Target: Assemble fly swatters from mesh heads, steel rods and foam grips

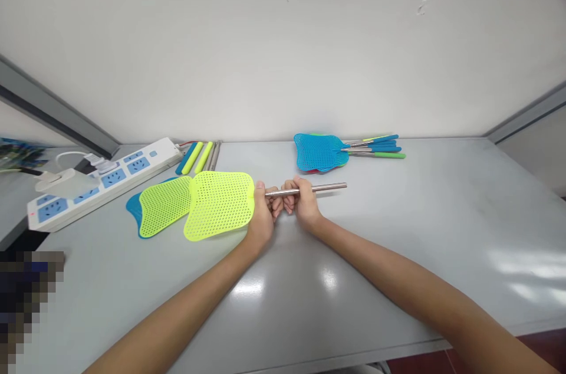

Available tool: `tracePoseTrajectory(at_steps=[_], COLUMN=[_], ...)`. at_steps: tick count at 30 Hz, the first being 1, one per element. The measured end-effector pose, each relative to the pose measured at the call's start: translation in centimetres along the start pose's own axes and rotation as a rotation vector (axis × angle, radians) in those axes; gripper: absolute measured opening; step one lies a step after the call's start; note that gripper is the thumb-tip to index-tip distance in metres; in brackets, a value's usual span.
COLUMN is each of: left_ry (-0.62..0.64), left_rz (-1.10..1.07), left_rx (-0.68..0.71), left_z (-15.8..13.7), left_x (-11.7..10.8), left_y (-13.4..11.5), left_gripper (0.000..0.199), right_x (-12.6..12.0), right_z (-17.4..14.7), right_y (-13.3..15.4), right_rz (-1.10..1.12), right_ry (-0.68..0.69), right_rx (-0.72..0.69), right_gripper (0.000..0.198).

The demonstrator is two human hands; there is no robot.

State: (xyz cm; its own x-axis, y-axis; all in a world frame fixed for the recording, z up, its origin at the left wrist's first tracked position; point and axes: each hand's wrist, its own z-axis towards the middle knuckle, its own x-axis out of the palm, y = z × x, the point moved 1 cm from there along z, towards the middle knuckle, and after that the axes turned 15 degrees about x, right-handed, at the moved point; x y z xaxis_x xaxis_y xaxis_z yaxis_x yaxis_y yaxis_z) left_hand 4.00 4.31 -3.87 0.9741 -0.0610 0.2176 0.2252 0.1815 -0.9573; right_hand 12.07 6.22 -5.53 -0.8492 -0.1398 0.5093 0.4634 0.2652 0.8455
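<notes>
My left hand (264,212) is closed at the base of a yellow fly swatter head (223,203), thumb on top. From it a metal rod (329,187) runs to the right. My right hand (304,203) is wrapped round that rod, close beside the left, and the rod's bare end sticks out past it. Under and left of the held head lie another yellow swatter head (164,206) and a blue swatter head (133,207), partly covered. Behind them rest a blue handle grip (186,158), yellow handle grips (204,158) and metal rods (214,156).
At the back by the wall lies a pile of fly swatters (321,153) with blue and green handles. A white power strip (110,182) with plugs and cables stands at the left. The grey table (398,315) ends at a front edge; a wall closes the back.
</notes>
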Motion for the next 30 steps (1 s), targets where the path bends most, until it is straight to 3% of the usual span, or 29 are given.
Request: tracePoseTrajectory(at_steps=[19,26,30], left_ry=[-0.057,-0.38,-0.357], left_rz=[-0.09,-0.159,-0.095], left_rx=[0.029,0.268,0.263], left_z=[-0.02,-0.26,-0.44], left_x=[-0.41,-0.78,-0.78], left_y=[0.17,-0.49,-0.29], left_gripper=[0.046,0.033,0.034], right_x=[-0.15,0.03,0.02], right_z=[0.2,-0.41,-0.62], right_y=[-0.43,-0.09,0.04], right_rz=[-0.044,0.002,0.013], right_ry=[-0.012,0.092,0.137], right_rx=[-0.003,-0.026,-0.015], right_gripper=[0.043,0.039,0.037])
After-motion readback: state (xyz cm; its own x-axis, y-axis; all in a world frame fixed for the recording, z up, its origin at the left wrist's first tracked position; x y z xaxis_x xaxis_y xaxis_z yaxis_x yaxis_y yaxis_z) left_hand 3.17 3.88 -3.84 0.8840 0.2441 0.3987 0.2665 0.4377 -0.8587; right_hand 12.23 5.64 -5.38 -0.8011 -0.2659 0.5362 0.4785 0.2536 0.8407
